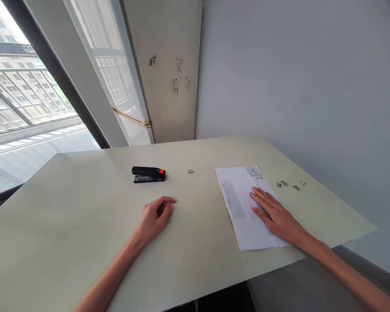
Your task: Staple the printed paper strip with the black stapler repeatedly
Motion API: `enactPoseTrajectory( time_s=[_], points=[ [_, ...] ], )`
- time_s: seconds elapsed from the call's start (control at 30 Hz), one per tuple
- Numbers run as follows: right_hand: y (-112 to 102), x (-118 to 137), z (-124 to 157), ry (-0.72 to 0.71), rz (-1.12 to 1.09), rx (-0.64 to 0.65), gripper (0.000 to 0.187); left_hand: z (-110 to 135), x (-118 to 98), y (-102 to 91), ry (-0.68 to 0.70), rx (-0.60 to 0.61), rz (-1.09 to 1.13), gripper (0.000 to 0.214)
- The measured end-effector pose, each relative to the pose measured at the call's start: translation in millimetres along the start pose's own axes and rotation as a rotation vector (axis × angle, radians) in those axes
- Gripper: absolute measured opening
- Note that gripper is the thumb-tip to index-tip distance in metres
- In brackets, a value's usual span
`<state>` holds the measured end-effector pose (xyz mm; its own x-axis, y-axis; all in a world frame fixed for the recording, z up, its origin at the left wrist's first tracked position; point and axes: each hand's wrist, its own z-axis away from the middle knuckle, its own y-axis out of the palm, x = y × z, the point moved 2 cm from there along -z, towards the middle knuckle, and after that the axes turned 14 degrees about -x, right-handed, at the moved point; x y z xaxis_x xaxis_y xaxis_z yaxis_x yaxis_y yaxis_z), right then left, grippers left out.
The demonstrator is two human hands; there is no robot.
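Head view shows white paper sheets with dark print (pixel 235 190) on the pale cream tabletop (pixel 84 225). From where I stand, the right hand (pixel 274 215) lies flat on the paper, fingers extended. Left of the paper, the left hand (pixel 157 212) has loosely curled fingers; I cannot tell whether they close fully. Beyond that hand, also left of the paper, sits a black stapler with an orange-red patch (pixel 148 174). One small grey metal strip (pixel 190 171) lies between stapler and paper; several similar grey strips (pixel 284 183) lie right of the paper.

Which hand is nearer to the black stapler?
Left. The left hand is on the near side of the black stapler, apart from it; the right hand rests on the paper, farther off to the right.
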<state>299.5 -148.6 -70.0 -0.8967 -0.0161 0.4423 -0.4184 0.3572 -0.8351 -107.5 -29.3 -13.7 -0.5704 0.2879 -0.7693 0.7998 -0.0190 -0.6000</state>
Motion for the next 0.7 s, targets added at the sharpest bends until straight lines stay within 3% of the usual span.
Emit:
enactPoseTrajectory(
  time_s=[0.1, 0.27, 0.33, 0.43, 0.53, 0.7],
  points=[
    [16, 33, 11, -0.019, -0.070, 0.010, 0.063, 2, -3, 1.1, 0.114, -0.036, -0.033, 0.029],
    [43, 132, 0, 0.017, -0.437, 0.156, 0.063, 14, -19, 8.2, 0.508, 0.045, -0.080, 0.023],
    [50, 173, -7, 0.100, -0.627, 0.223, 0.064, 22, -20, 9.3, 0.577, 0.119, -0.154, 0.031],
    [56, 217, -18, 0.210, -0.878, 0.327, 0.066, 32, -11, 1.0, 0.574, 0.170, -0.303, 0.058],
    [55, 222, -31, 0.238, -0.935, 0.262, 0.064, 39, 6, -19.7, 0.565, 0.190, -0.440, 0.069],
    [58, 172, -51, 0.315, -0.891, 0.125, 0.048, 47, 27, -54.1, 0.567, 0.243, -0.543, 0.072]
  ],
)
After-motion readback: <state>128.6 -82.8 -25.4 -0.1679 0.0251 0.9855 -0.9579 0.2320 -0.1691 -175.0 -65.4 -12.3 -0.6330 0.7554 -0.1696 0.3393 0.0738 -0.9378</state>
